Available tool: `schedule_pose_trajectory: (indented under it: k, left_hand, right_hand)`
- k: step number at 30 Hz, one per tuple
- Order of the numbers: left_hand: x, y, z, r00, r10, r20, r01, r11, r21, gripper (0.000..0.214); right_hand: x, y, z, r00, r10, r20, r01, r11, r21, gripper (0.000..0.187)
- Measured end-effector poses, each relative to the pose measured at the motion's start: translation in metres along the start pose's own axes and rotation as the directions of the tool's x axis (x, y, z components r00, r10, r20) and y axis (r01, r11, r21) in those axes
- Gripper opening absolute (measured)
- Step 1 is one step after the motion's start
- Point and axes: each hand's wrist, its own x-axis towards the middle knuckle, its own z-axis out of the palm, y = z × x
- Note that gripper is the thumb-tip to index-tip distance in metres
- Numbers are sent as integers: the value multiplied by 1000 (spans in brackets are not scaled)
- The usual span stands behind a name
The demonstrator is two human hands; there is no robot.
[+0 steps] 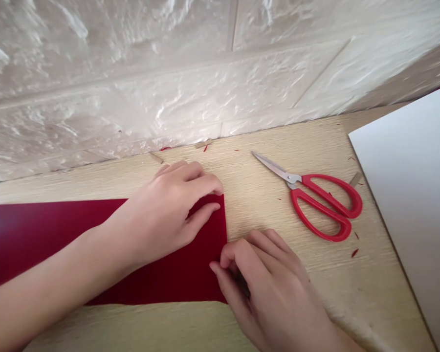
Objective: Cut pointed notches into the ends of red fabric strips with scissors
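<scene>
a wall of embossed brick-pattern panels (132, 88) along the far side, above a pale wood-grain tabletop (278, 137) slanting across the view. at the right end of the tabletop, a large white board (407, 210), flat, well apart from both hands. across the left and middle, a red sheet (47, 244), flat on the tabletop, its right end short of the middle of the view. reaching in from the lower left, a bare left arm (47, 288), low and slanted over the sheet, wrist turned inward. on the far right corner of the sheet, the left hand (165, 210), not pinching, fingers loosely curled, thumb lying across the red surface, fingertips (214, 187) bearing down at the corner. from the lower right, the right hand (267, 288), arched at the sheet's right edge, fingers bent and thumb close beneath them, partly hiding that edge; any pinch on the sheet impossible to tell from this view. just beyond the right hand, red-handled scissors (297, 210), flat and closed, blades toward the wall. around them, tiny red scraps (354, 253) and tan scraps (203, 143), scattered on the wood.
</scene>
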Motion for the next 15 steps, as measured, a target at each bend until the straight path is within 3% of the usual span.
schedule_pose_trajectory:
  k: [5,10,15]
  left_hand:
    - [0,2,-1,1000,15,0,-15,999,32,18]
    - [1,5,-2,999,-20,40,18,998,67,19]
    - [2,4,-2,999,-28,40,26,998,55,17]
  right_hand:
    - [-1,1,-6,1000,12,28,-13,999,47,19]
    - [-1,6,-24,974,82,211,-128,968,214,17]
    - [2,6,-31,955,107,277,-176,955,240,20]
